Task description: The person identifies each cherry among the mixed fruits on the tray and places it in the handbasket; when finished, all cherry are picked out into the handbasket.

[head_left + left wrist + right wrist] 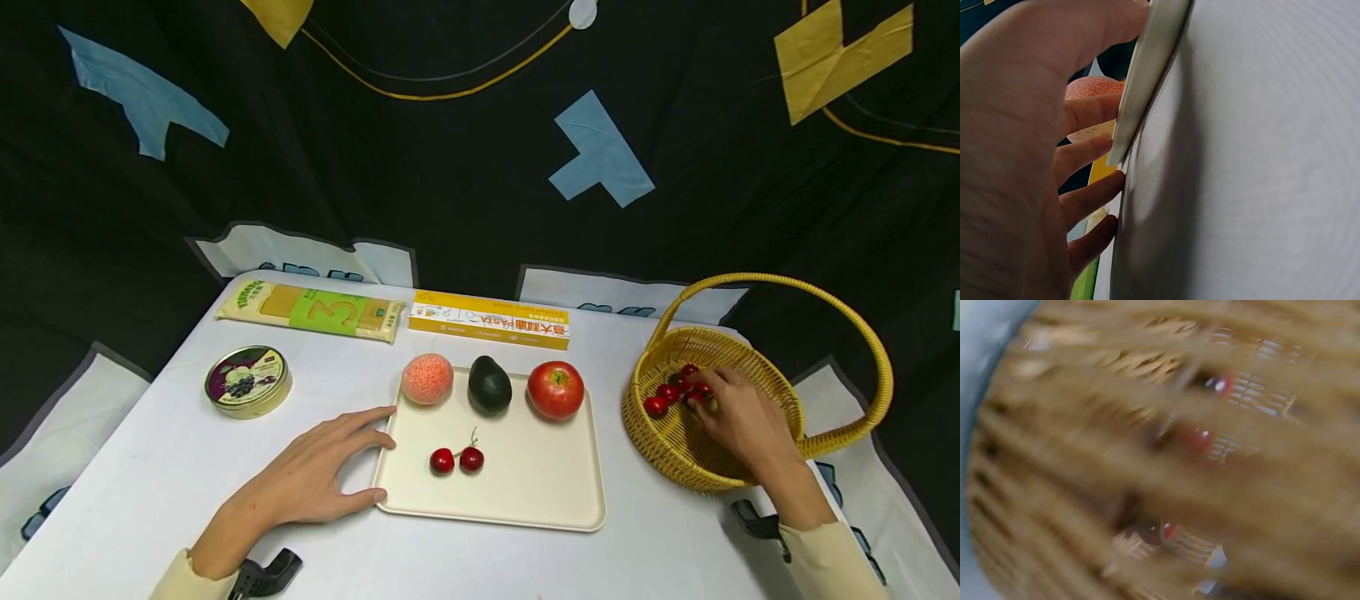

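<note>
The left hand (322,468) rests beside the cream tray (525,510), fingers spread, with thumb and fingertips at its left rim. On that tray lie a peach-coloured fruit (427,379), an avocado (490,386), a red apple (556,390) and a pair of cherries (471,459) with a stem. The right hand (746,417) reaches into a yellow wicker basket (667,462), its fingers bent around and touching some of the cherries (656,407) inside. Whether it pinches one is unclear; in the right wrist view the blurred basket weave hides the fingers, and red cherries (1200,439) show through gaps.
A spaghetti packet (330,311) and a yellow pasta box (489,320) lie along the table's back. A round tin (248,382) stands at the left. The basket's tall handle (873,350) arches over the right side. A dark curtain (450,183) hangs behind the white table (150,467).
</note>
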`<state>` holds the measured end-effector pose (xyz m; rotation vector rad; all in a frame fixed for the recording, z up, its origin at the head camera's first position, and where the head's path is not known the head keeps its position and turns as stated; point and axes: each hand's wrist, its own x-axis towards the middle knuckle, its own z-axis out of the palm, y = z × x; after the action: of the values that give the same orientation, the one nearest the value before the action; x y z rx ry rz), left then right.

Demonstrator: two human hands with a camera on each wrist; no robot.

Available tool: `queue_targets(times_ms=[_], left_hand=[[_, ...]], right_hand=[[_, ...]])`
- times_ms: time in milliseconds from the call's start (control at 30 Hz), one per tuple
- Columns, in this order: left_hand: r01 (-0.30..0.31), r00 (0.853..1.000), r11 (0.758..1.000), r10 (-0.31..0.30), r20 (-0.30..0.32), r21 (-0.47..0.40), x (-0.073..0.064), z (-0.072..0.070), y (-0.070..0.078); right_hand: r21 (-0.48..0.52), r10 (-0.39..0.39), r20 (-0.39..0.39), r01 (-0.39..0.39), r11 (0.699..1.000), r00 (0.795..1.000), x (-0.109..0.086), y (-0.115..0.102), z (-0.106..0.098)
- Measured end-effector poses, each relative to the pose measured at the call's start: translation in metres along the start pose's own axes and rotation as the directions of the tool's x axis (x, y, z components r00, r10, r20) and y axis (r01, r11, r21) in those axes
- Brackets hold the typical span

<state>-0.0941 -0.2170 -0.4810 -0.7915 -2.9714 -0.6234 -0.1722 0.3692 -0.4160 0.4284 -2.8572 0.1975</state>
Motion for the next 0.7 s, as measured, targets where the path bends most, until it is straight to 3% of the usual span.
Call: queue_targets(times_ms=[167,467,700], left_hand=[[-0.005,1.0,1.0,0.005,-0.007,-0.003,0.0,0.0,0.0],[-0.002,1.0,1.0,0.002,0.0,-0.003,0.0,0.0,0.001],[-0.006,1.0,1.0,0.006,-0.001,0.006,0.001,0.0,0.001]], right_hand=[[0.026,0.011,-0.047,-0.01,1.0,0.999,0.0,-0.019,-0.009],[0.054,-0.079,-0.18,0.09,0.995,0.981,0.003,-0.062,-0.014],[0.106,-0.122,-0.195,0.144,0.984,0.973,0.01,-0.098,-0.01]])
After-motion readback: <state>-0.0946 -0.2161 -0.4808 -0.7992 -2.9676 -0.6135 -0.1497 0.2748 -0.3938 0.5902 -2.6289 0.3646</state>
